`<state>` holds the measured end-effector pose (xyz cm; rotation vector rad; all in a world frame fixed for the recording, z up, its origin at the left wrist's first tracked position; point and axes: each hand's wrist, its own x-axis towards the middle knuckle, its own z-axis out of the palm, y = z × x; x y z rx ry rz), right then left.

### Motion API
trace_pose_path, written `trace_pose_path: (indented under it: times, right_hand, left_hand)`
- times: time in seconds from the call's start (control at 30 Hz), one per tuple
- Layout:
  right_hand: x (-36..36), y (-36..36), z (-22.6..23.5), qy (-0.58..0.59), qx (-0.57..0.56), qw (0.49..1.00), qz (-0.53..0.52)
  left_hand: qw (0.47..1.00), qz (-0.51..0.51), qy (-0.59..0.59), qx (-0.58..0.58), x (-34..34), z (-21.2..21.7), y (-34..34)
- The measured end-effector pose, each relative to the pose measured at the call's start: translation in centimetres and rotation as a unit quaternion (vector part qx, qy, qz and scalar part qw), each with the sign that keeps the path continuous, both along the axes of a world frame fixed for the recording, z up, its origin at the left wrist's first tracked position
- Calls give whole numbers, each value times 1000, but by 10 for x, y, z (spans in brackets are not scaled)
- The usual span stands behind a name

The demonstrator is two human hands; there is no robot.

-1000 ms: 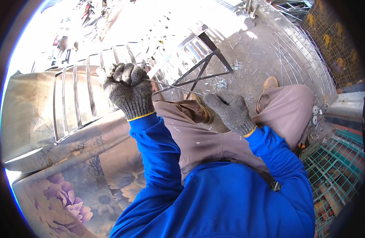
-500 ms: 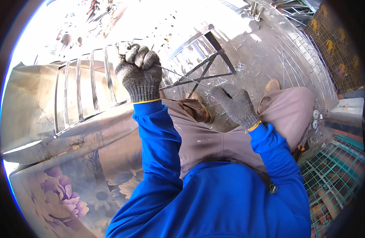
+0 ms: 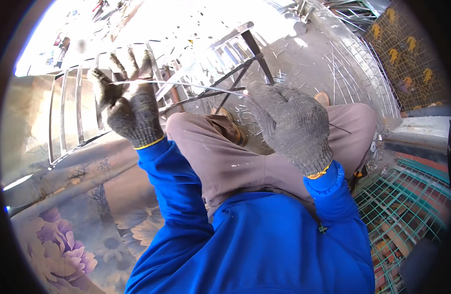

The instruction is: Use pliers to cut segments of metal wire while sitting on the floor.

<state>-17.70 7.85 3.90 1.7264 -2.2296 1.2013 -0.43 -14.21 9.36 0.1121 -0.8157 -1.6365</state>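
A long thin metal rod (image 3: 198,86) spans the gap between my two gloved hands, slightly bowed. My right hand (image 3: 294,122) is closed around it, in a grey knit glove with a yellow cuff edge, and the rod's tail end shows past the wrist above my right thigh. My left hand (image 3: 132,100), in a matching glove, has its fingers spread and raised. The rod's far end crosses in front of its palm, near the thumb; whether it touches the glove I cannot tell. Both hands are raised above my lap.
Beyond my hands stands a metal-barred frame (image 3: 78,105) joined by a dark leg (image 3: 255,54). A floral-covered seat (image 3: 68,245) lies left. Short metal pieces (image 3: 247,117) litter the floor. Green wire mesh (image 3: 407,206) sits lower right, longer rods (image 3: 350,78) farther off.
My left hand has opened from a fist and moved left and slightly down. My right hand has risen toward the camera, bringing the rod closer to level.
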Motion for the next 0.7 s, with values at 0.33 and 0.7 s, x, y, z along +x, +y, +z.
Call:
trace_pose_path:
  times: [0.33, 0.7]
  right_hand:
    - [11, 82, 22, -328, 51, 943, -30]
    - [26, 7, -32, -616, -90, 776, -104]
  left_hand:
    - [909, 57, -400, -107, 50, -49, 4]
    - [836, -314, -450, -21, -13, -96, 161]
